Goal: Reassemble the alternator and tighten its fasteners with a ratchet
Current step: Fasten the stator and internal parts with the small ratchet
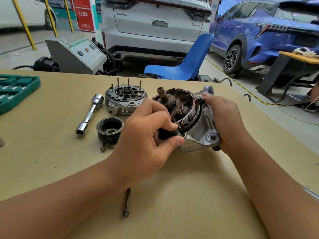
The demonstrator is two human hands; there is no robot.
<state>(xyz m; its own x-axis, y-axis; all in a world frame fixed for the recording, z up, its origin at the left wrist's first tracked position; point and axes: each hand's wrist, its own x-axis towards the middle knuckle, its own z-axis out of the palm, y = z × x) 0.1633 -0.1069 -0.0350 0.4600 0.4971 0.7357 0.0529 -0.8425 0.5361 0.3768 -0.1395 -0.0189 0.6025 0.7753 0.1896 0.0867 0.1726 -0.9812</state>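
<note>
Brace housing (198,133) in curled right hand (224,121) at 3 o'clock; with left hand (148,133) pinching stator (188,116) rim at 7 o'clock, seat evenly.

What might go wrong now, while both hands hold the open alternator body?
1. The copper windings lie exposed beside the left hand; its fingers might bend or scrape them.
2. The loose bolt lies by the left forearm and could be swept away.
3. The right hand holds the tilted housing, which may slip.
</note>
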